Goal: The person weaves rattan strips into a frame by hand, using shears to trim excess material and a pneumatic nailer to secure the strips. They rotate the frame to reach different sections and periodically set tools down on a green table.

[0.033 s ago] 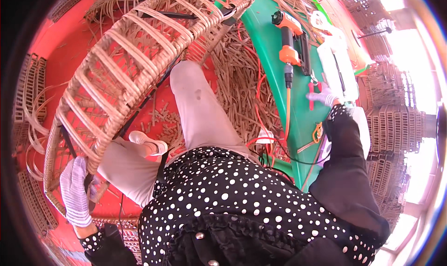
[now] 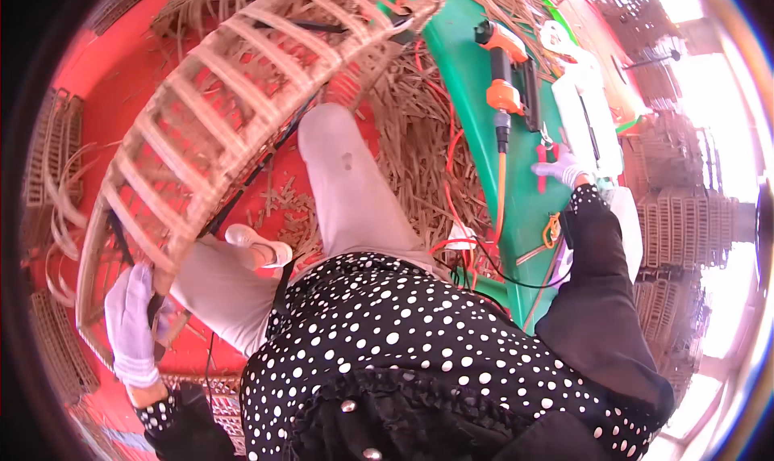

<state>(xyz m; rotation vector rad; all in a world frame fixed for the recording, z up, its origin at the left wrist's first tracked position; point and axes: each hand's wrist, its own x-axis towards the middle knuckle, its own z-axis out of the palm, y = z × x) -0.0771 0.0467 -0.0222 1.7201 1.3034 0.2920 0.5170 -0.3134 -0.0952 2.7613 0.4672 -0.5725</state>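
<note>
Seen from the head camera, a worker in a dotted black top sits between a wicker frame (image 2: 218, 179) and a green table (image 2: 524, 219). The gloved left hand (image 2: 131, 322) is curled around the frame's near end; the frame, slightly blurred, arches over the red floor (image 2: 278, 171) at left, its far end beside the table's far edge. The gloved right hand (image 2: 559, 169) lies over the red-handled pliers (image 2: 542, 180) on the table, fingers across the handles; whether they are closed around them cannot be told. Just beyond the pliers lies an orange-and-black air tool (image 2: 505, 74) with a hose (image 2: 501, 191). Loose strips (image 2: 415, 138) litter the floor, and wicker stacks (image 2: 681, 227) stand at right.
</note>
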